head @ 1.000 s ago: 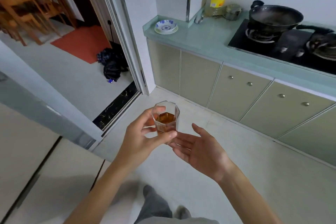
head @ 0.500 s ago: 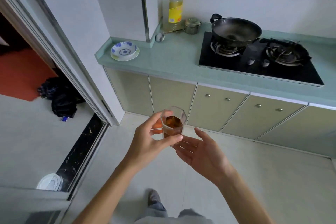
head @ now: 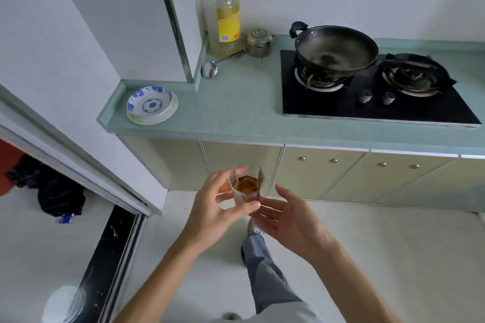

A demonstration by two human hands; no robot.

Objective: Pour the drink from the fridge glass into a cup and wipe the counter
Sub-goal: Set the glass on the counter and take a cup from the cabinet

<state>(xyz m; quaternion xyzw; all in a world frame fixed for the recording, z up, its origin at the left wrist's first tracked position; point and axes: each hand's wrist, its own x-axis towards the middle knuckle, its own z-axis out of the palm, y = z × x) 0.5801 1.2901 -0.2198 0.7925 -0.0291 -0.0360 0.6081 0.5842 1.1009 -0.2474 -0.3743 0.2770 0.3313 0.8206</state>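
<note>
A clear faceted glass (head: 246,186) holding amber drink stays upright in mid-air in front of the cabinets. My left hand (head: 217,210) grips it from the left, thumb low on its front and fingers round its side. My right hand (head: 291,220) is open, palm turned toward the glass, fingers just below and right of it, not gripping. The pale green counter (head: 236,110) lies ahead, above the glass. No cup and no cloth are in view.
On the counter sit a blue-patterned bowl on a plate (head: 151,105), a large oil bottle (head: 224,16), a small lidded tin (head: 259,40), a ladle (head: 210,69) and a black hob (head: 378,97) with a wok (head: 336,47). A doorway with a dark threshold (head: 105,257) lies left.
The view has swung right and closer to the counter, away from the doorway. The glass stays in my left hand, with my right hand open beside it.
</note>
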